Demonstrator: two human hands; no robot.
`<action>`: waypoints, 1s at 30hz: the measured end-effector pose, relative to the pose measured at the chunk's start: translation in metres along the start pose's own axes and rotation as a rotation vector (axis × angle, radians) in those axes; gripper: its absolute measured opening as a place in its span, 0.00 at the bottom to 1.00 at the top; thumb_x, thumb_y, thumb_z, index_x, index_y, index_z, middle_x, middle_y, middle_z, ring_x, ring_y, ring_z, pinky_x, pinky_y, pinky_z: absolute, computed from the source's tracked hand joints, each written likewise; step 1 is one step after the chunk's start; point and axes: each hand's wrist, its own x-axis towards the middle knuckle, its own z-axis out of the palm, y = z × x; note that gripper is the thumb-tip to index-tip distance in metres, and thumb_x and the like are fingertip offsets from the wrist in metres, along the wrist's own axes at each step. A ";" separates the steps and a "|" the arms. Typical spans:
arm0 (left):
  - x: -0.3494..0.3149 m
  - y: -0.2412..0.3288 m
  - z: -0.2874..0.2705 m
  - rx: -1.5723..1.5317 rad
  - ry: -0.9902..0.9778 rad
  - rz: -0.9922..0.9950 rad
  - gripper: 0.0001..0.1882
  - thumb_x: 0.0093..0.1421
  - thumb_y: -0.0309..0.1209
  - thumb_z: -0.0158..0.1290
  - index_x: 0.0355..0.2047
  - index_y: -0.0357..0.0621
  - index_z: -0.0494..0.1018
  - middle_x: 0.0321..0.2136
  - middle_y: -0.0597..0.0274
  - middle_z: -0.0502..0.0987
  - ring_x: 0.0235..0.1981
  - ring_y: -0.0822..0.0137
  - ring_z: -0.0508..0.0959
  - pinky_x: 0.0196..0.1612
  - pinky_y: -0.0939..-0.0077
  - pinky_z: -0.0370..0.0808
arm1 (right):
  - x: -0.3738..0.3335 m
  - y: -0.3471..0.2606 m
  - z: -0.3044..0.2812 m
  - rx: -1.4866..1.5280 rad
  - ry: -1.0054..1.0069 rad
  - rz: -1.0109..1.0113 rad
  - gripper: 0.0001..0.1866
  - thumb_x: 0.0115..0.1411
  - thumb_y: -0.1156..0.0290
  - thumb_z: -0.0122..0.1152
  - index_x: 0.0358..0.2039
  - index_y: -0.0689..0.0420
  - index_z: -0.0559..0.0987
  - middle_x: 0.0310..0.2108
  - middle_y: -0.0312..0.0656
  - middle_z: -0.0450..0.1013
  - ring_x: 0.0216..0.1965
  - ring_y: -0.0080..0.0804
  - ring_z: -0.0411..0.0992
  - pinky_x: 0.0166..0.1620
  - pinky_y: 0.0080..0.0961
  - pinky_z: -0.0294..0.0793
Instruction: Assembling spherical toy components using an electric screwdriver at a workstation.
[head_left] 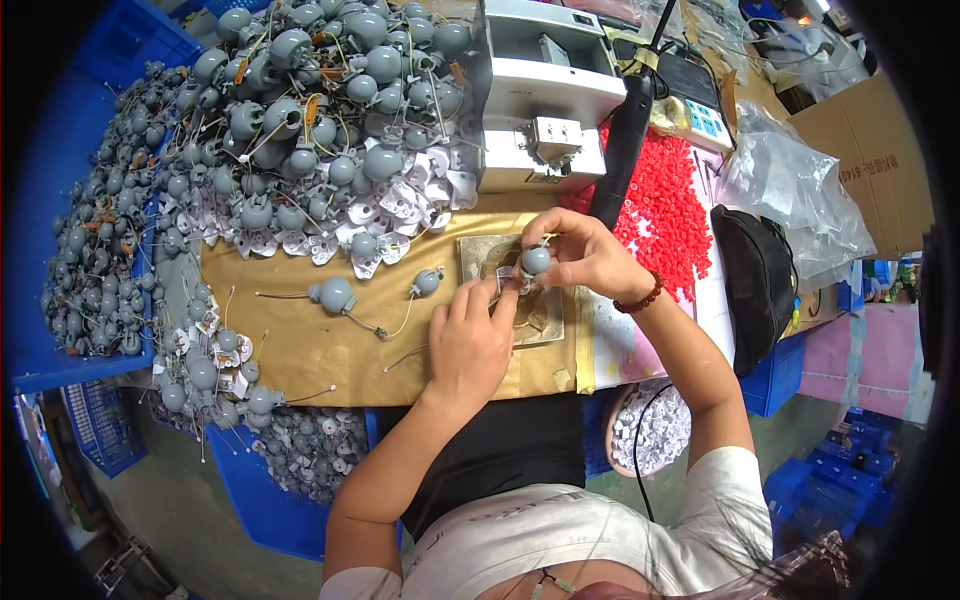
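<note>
My right hand (585, 258) pinches a small grey ball-shaped part (536, 260) between thumb and fingers, above a square metal plate (545, 328) on the table. My left hand (470, 338) reaches in from the left with bent fingers. Its fingertips meet at the underside of the grey ball, and what they grip there is hidden. Left of that hand lie a larger grey ball part (333, 295) and a smaller grey ball part (427, 282), with thin wires between them. A loose wire end (400, 358) pokes out beside my left hand.
Grey ball parts with wires (290, 130) and white plastic pieces (395, 200) heap up at the back left. A white metal machine (545, 100) stands behind the plate. Small red pieces (665, 200) spread right, beside a black pouch (750, 290). Blue bins (75, 372) flank the table.
</note>
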 end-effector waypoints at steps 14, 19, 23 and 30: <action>0.005 -0.003 0.000 -0.115 0.069 0.018 0.17 0.49 0.20 0.59 0.42 0.42 0.79 0.43 0.57 0.77 0.46 0.56 0.78 0.46 0.61 0.75 | 0.012 -0.017 0.011 -1.008 0.040 -0.109 0.23 0.49 0.75 0.75 0.48 0.56 0.83 0.41 0.41 0.78 0.44 0.38 0.72 0.48 0.31 0.75; 0.006 -0.003 0.000 -0.114 0.062 0.017 0.17 0.50 0.20 0.59 0.42 0.42 0.79 0.42 0.58 0.76 0.45 0.56 0.78 0.46 0.61 0.75 | 0.018 -0.018 0.004 -0.938 -0.014 -0.053 0.21 0.50 0.75 0.74 0.47 0.58 0.82 0.39 0.38 0.78 0.45 0.30 0.73 0.47 0.28 0.75; 0.008 -0.002 -0.003 -0.108 0.057 0.017 0.17 0.49 0.20 0.59 0.41 0.43 0.79 0.42 0.58 0.76 0.44 0.56 0.78 0.45 0.61 0.75 | 0.015 -0.027 0.004 -0.614 -0.032 0.066 0.21 0.53 0.78 0.73 0.48 0.59 0.81 0.38 0.33 0.75 0.44 0.19 0.71 0.45 0.24 0.74; 0.007 -0.003 -0.002 -0.110 0.037 0.011 0.17 0.49 0.20 0.60 0.41 0.43 0.79 0.41 0.58 0.76 0.43 0.56 0.77 0.45 0.62 0.75 | 0.004 -0.016 0.002 -0.965 0.021 -0.426 0.17 0.56 0.84 0.68 0.46 0.59 0.79 0.47 0.38 0.70 0.50 0.25 0.72 0.51 0.28 0.75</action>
